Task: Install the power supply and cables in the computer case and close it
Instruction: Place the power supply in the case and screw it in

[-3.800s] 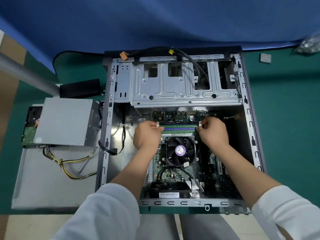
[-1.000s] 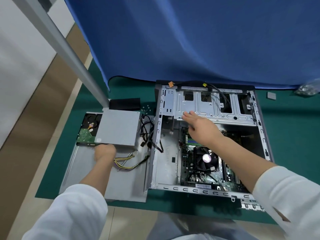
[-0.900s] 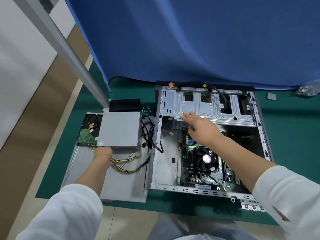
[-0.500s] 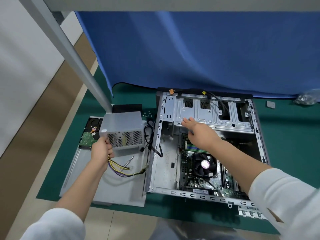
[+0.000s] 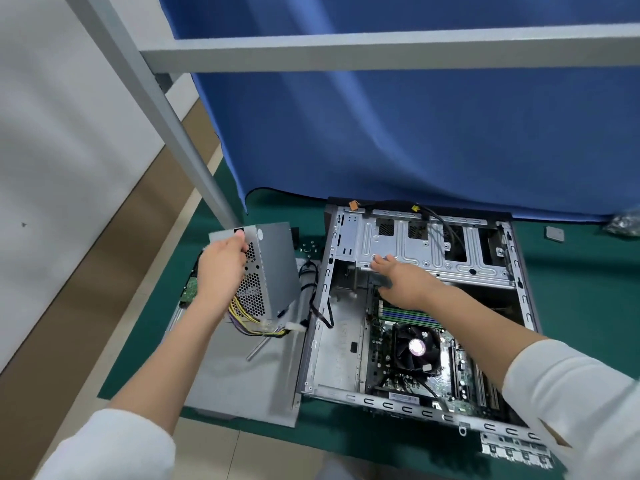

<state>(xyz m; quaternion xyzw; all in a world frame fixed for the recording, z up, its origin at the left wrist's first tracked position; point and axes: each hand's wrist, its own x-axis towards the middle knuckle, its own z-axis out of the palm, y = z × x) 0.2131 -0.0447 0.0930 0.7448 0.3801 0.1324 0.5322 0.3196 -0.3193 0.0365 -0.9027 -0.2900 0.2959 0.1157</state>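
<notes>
Lifted clear of the side panel [image 5: 239, 379] where it lay a second ago, the power supply [image 5: 273, 268] now hangs in the air, tipped so its perforated vent side faces the camera. A person's left hand [image 5: 221, 268] grips it at the upper left corner, fingers curled over the top edge, and it sits just left of the open computer case [image 5: 415, 403]. A bundle of yellow, black and purple wires [image 5: 252, 323] trails from its lower end down toward the panel, ending in a white plug. A screwdriver [image 5: 258, 348] lies on the panel beneath. The case lies on its side on a green table [image 5: 581, 299], its motherboard and round black cooling fan [image 5: 415, 348] exposed. The right hand [image 5: 405, 282] rests on the lower edge of the metal drive cage [image 5: 433, 247] at the far end of the case, fingers spread and fairly straight, holding nothing. A hard drive [image 5: 190, 289] peeks out behind the left forearm. Both arms wear white sleeves. A blue curtain [image 5: 415, 126] hangs behind the table, with a grey metal frame [image 5: 346, 50] crossing in front of it.
</notes>
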